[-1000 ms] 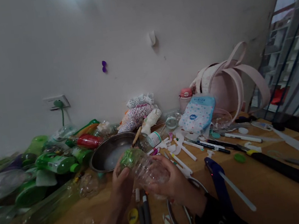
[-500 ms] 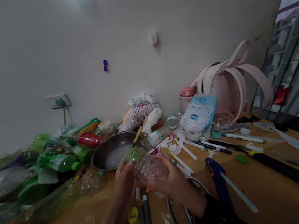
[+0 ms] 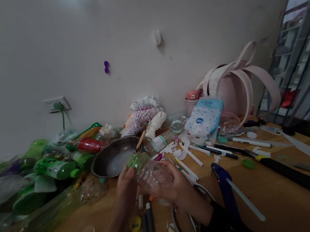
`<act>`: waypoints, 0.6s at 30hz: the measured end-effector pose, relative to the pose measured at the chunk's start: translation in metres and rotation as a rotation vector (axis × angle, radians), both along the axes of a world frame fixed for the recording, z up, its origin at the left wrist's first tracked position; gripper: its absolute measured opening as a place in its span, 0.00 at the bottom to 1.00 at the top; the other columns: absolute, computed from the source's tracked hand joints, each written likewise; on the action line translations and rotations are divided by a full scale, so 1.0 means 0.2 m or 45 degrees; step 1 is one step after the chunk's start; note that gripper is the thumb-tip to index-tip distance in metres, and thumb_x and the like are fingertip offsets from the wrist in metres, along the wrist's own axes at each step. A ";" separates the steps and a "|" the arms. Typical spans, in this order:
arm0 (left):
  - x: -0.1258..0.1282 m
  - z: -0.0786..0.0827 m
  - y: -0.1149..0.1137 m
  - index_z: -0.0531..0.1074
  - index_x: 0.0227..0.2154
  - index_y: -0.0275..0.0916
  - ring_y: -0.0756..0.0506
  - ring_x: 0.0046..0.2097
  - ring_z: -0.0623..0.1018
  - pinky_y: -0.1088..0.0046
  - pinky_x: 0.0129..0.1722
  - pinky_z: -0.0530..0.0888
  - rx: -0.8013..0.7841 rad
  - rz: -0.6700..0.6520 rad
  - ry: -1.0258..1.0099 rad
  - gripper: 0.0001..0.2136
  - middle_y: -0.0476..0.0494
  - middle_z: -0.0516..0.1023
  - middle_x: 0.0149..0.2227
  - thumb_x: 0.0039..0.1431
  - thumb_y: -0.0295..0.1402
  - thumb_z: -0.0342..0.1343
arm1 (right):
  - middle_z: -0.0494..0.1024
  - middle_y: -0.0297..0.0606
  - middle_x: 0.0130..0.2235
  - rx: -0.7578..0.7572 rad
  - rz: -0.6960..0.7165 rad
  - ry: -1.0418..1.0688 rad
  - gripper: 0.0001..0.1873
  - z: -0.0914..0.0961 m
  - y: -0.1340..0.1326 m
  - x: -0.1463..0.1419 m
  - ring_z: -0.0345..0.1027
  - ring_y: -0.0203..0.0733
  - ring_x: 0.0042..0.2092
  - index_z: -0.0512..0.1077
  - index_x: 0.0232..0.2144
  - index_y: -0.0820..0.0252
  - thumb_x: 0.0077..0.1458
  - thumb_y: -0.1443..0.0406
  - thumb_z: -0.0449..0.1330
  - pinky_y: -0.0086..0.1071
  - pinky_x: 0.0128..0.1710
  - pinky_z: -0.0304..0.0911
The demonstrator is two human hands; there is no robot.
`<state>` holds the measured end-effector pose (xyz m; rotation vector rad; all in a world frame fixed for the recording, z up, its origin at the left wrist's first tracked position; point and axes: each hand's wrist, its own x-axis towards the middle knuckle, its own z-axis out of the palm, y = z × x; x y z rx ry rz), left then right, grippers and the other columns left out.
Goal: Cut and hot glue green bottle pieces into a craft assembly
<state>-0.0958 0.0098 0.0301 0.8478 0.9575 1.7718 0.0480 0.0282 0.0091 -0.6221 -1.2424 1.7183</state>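
Note:
Both hands hold a clear ribbed plastic bottle [image 3: 153, 175] with a green part [image 3: 138, 161] at its far left end, tilted above the table. My left hand [image 3: 126, 185] is closed on the green end, thumb on top. Around the clear end wraps my right hand [image 3: 174, 182]; some of its fingers are hidden behind the plastic. Just beyond the bottle stands a metal bowl [image 3: 99, 170] with pale content and a wooden-handled brush [image 3: 140, 142] leaning on its rim. Below the hands lie a dark grey marker [image 3: 150, 228] and a yellow round lid [image 3: 136, 224].
Green and clear bottles [image 3: 55, 168] crowd the left side. A blue glue gun [image 3: 226, 190] with a white stick lies right of my arm, near a black-and-yellow cutter [image 3: 292, 173]. Several markers [image 3: 192, 155], a blue-white packet [image 3: 205, 116] and a pink backpack [image 3: 226, 87] sit farther back.
The view has shifted slightly, so the scene sits a little farther left. Both hands keep their hold on the bottle, with hardly any movement.

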 end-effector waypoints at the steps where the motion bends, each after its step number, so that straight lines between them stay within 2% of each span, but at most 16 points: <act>1: 0.00 0.00 0.00 0.79 0.33 0.39 0.35 0.47 0.77 0.60 0.50 0.71 0.006 0.006 -0.008 0.20 0.43 0.82 0.34 0.37 0.46 0.68 | 0.75 0.35 0.41 -0.031 0.015 0.014 0.35 0.00 0.00 0.00 0.71 0.46 0.42 0.66 0.44 0.55 0.32 0.63 0.73 0.37 0.42 0.64; 5: 0.00 -0.01 -0.01 0.78 0.30 0.40 0.35 0.49 0.76 0.58 0.51 0.71 -0.016 -0.032 -0.073 0.18 0.44 0.82 0.35 0.38 0.48 0.67 | 0.76 0.33 0.37 -0.146 0.055 0.072 0.32 0.01 0.00 0.00 0.71 0.43 0.39 0.66 0.43 0.55 0.34 0.61 0.71 0.34 0.37 0.65; 9: -0.03 -0.03 -0.01 0.78 0.32 0.43 0.34 0.51 0.75 0.57 0.52 0.71 -0.088 -0.101 -0.138 0.19 0.44 0.82 0.36 0.39 0.50 0.66 | 0.77 0.34 0.38 -0.192 0.115 0.129 0.31 0.01 -0.01 0.00 0.72 0.42 0.38 0.67 0.43 0.56 0.34 0.62 0.72 0.35 0.36 0.65; 14: -0.01 -0.04 -0.01 0.79 0.32 0.42 0.34 0.46 0.78 0.56 0.50 0.73 -0.125 -0.069 -0.175 0.22 0.45 0.83 0.33 0.34 0.50 0.68 | 0.77 0.35 0.39 -0.214 0.115 0.137 0.31 0.00 -0.01 0.00 0.71 0.42 0.39 0.68 0.44 0.56 0.34 0.62 0.73 0.34 0.37 0.65; 18: 0.01 -0.03 0.00 0.78 0.30 0.41 0.35 0.45 0.79 0.60 0.47 0.75 -0.101 -0.016 -0.188 0.22 0.46 0.82 0.28 0.32 0.50 0.69 | 0.77 0.36 0.39 -0.240 0.138 0.148 0.31 -0.01 0.00 -0.01 0.72 0.42 0.37 0.68 0.43 0.57 0.35 0.61 0.73 0.35 0.34 0.66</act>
